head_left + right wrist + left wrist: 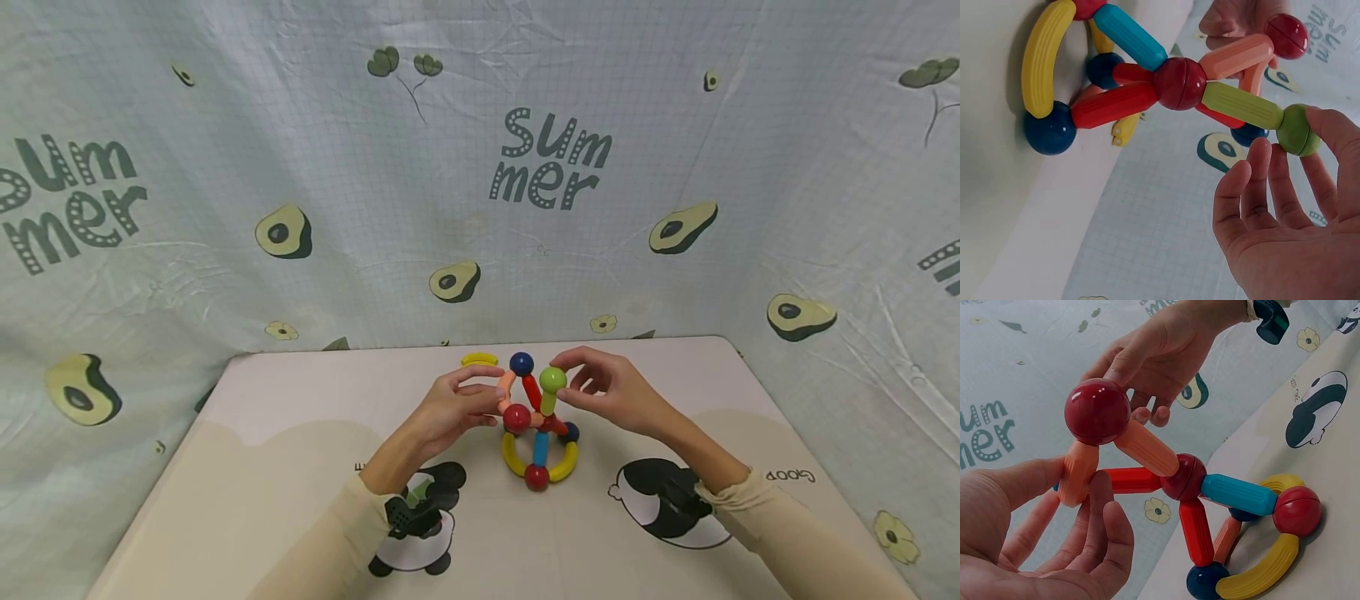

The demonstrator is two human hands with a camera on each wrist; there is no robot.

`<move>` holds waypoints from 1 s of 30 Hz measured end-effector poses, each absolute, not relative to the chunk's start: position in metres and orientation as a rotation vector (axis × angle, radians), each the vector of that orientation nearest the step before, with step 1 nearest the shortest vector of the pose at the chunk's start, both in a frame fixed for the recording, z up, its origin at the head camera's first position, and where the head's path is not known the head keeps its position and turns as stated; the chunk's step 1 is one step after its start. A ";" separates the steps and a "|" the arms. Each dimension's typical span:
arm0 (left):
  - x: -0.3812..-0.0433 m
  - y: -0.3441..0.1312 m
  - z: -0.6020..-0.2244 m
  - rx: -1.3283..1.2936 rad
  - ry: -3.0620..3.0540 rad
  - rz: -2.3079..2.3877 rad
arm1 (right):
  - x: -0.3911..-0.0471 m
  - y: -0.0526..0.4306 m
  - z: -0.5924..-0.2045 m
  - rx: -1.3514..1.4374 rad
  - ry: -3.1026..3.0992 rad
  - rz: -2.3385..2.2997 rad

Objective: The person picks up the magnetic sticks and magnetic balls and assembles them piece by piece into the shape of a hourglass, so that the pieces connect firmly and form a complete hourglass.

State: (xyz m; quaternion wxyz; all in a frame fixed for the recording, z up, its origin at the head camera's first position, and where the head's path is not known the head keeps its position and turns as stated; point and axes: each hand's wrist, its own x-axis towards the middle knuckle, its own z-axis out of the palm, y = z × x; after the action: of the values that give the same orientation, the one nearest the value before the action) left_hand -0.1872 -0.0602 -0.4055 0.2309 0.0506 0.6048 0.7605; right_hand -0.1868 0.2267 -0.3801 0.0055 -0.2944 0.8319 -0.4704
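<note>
A magnetic ball-and-rod structure stands on the table between both hands. Its base has curved yellow rods (1047, 59), and a blue rod (1239, 494) rises to a central red ball (1183, 477). My left hand (453, 408) pinches a peach rod (1077, 474) below an upper red ball (1097, 411). That rod runs towards a dark blue ball (521, 363), mostly hidden by the fingers in the left wrist view. With thumb and fingertips, my right hand (611, 387) holds a green ball (1297, 130) at the end of a light green rod (1242, 105) joined to the central ball.
Behind the structure lies a loose yellow piece (480, 358), near the table's back edge. Printed pandas mark the pale tabletop (247, 467). A patterned cloth (360, 208) hangs around the back and sides.
</note>
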 end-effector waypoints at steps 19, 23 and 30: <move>-0.189 -0.059 -0.408 0.120 1.685 2.088 | -0.178 0.231 -0.414 -0.752 2.537 -1.631; -0.189 -0.059 -0.408 0.123 1.680 2.095 | -0.176 0.229 -0.433 -0.698 2.496 -1.635; -0.189 -0.059 -0.407 0.138 1.663 2.096 | -0.175 0.222 -0.447 -0.670 2.452 -1.577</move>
State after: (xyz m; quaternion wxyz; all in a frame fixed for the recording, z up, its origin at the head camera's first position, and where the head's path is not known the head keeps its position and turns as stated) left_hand -0.1890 -0.0590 -0.4072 0.2291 0.0500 0.6042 0.7615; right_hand -0.1752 0.2218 -0.4465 0.0749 -0.2233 0.8174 -0.5258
